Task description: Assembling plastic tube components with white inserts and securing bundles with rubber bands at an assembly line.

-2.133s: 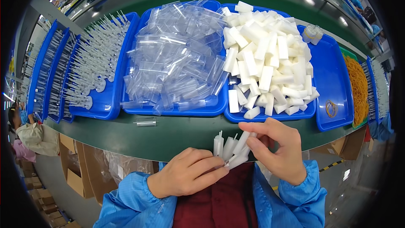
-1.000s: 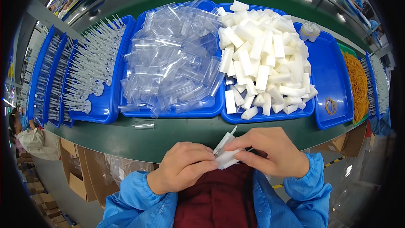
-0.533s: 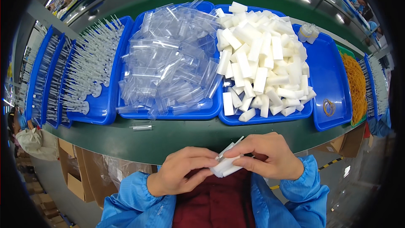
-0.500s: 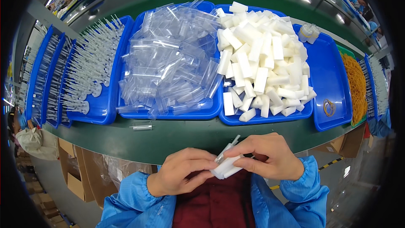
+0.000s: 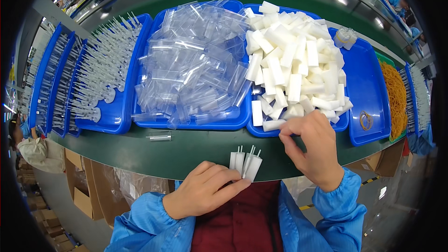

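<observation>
In the head view, I have the left hand (image 5: pixel 207 189) at lower centre, its fingers closed around the near end of a bunch of white blocks (image 5: pixel 253 169) with thin rods poking out; I judge this low grip leaves the rod ends uncovered and the pieces together. The bunch fans out over the near edge of the green bench (image 5: pixel 200 151); whether it rests there I can't tell. Right of centre, the right hand (image 5: pixel 310 147) is curled with thumb and fingers fairly narrow, at the front of the heaped white blocks (image 5: pixel 294 65); I can't tell whether it pinches one. Their blue tray (image 5: pixel 263 133) sits just beyond the hands, presumably for a short reach. Clear sleeves (image 5: pixel 186 60) fill the tray at upper centre-left, probably sorted by kind, while a single clear sleeve (image 5: pixel 160 136) lies apart on the bench.
</observation>
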A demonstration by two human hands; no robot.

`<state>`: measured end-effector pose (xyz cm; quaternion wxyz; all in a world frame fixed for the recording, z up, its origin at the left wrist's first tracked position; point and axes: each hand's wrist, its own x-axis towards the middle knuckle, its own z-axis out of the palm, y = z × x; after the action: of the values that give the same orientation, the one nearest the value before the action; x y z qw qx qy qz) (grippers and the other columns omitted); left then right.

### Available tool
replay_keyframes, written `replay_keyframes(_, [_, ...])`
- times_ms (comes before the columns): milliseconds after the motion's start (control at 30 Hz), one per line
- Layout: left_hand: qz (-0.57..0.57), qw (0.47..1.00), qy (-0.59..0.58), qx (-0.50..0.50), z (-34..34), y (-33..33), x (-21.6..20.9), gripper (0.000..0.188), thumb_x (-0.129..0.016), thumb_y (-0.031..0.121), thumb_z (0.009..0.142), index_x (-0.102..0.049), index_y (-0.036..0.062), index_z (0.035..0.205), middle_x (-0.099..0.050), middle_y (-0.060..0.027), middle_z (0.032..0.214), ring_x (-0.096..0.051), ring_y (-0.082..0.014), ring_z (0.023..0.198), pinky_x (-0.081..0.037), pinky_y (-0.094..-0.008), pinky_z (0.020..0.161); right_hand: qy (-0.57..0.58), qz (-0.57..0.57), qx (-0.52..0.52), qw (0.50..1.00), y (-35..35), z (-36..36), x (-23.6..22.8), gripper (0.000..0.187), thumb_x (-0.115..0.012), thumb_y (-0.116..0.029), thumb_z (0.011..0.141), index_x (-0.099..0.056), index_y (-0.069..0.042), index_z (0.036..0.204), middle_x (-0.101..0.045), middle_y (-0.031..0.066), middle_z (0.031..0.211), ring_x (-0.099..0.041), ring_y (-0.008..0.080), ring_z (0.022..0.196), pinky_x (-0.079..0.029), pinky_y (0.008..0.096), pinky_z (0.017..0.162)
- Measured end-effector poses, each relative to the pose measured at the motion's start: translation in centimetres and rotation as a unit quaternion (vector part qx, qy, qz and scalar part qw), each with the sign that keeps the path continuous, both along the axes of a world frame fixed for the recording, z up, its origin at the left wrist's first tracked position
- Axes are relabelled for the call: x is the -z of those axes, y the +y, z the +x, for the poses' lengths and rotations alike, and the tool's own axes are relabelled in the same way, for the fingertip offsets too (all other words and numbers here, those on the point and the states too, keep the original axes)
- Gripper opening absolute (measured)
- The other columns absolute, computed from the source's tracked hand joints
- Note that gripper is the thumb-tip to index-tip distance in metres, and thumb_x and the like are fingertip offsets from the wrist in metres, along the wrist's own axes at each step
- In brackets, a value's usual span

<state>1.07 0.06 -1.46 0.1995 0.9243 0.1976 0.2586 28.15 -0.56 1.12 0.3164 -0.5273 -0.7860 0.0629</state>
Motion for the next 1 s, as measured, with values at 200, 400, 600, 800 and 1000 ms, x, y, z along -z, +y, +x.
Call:
replay_keyframes(200, [-0.018,1.0,-0.013,0.003,0.4,0.0,0.1,0.04,-0.072,0.004,0.072,-0.073,0.0101,0.112,-0.064,-0.0017,0.099,-0.062,-0.0186,0.085,-0.046,-0.0318,0.074,-0.033,0.035,0.025,0.999,0.3,-1.1,0.0,0.026,-0.074,-0.001,0.076,-0.067,-0.007,0.101,-0.064,0.0045,0.097,-0.057,0.0241,0.08,-0.044,0.0373,0.07])
replay_keyframes(400, [-0.037,0.999,-0.028,-0.018,0.3,-0.3,0.5,0.042,-0.075,0.0,0.071,-0.073,0.011,0.111,-0.065,-0.0016,0.098,-0.061,-0.0202,0.084,-0.046,-0.0326,0.071,-0.096,-0.005,-0.005,0.995,0.6,-1.3,0.0,0.036,-0.076,0.003,0.071,-0.068,-0.008,0.105,-0.064,0.0045,0.096,-0.056,0.0263,0.084,-0.045,0.0385,0.074])
replay_keyframes(600, [-0.021,0.999,-0.034,-0.022,0.4,-0.3,0.7,0.038,-0.075,0.001,0.072,-0.074,0.0108,0.109,-0.065,-0.0012,0.096,-0.061,-0.0192,0.083,-0.045,-0.0324,0.069,0.099,-0.088,0.008,0.991,-0.1,-2.2,-0.5,0.032,-0.077,-0.002,0.078,-0.068,-0.006,0.109,-0.061,0.0051,0.089,-0.059,0.0237,0.08,-0.049,0.0361,0.069])
replay_keyframes(800, [-0.009,0.999,-0.034,-0.017,0.6,-0.3,0.6,0.034,-0.075,0.004,0.072,-0.075,0.0106,0.105,-0.065,-0.0012,0.097,-0.062,-0.0186,0.083,-0.045,-0.0321,0.07,0.247,-0.217,-0.056,0.943,-2.1,-3.5,-0.3,0.039,-0.078,-0.005,0.083,-0.069,-0.006,0.121,-0.062,0.0087,0.088,-0.062,0.0206,0.073,-0.052,0.0317,0.063])
replay_keyframes(1000, [0.001,1.0,-0.025,-0.012,0.4,-0.3,0.6,0.034,-0.074,0.007,0.072,-0.075,0.0116,0.106,-0.065,-0.0015,0.098,-0.062,-0.0183,0.084,-0.045,-0.032,0.071,0.28,-0.264,-0.071,0.92,-2.5,-3.5,-0.6,0.036,-0.071,0.003,0.084,-0.069,-0.005,0.119,-0.066,0.0074,0.092,-0.065,0.0162,0.076,-0.055,0.0282,0.067])
